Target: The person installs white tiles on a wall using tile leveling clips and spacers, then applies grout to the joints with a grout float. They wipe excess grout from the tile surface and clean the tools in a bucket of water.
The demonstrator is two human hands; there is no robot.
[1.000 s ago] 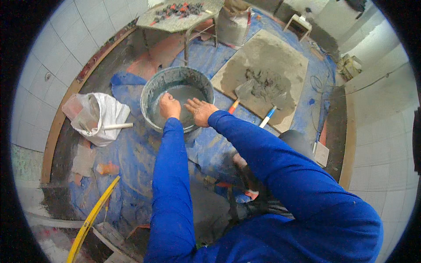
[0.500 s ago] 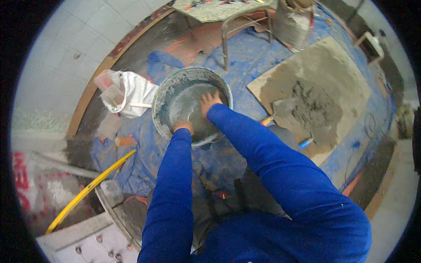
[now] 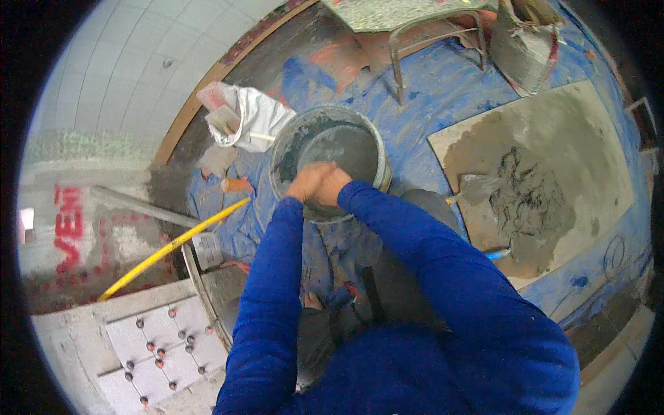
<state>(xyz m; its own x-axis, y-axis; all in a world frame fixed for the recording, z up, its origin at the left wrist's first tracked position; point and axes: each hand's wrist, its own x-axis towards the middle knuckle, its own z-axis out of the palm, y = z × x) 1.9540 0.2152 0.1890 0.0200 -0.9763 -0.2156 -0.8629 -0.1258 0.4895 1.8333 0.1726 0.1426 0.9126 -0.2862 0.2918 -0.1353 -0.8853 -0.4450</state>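
Note:
My left hand (image 3: 310,180) and my right hand (image 3: 334,185) meet over the near half of a round bucket (image 3: 375,146) with dark grey, dull liquid (image 3: 346,146) inside. Both are closed, pressed against each other with curled fingers; whether anything is between them is hidden. Right of the bucket, a square board (image 3: 595,138) lies on the blue sheet (image 3: 373,97), bearing a heap of wet grey mortar (image 3: 522,200), a flat trowel (image 3: 477,188) and a blue-handled tool (image 3: 496,254).
A white sack (image 3: 263,111) sits behind-left; a metal-legged table (image 3: 366,17) and another sack (image 3: 522,55) stand farther back. At left lie a yellow level (image 3: 166,249), a grey bar (image 3: 138,205) and tiles (image 3: 187,373) fitted with small levelling pieces.
My hands have come together at the bucket's near side; my right hand's fingers were spread before. The view has turned, showing more tiles at lower left.

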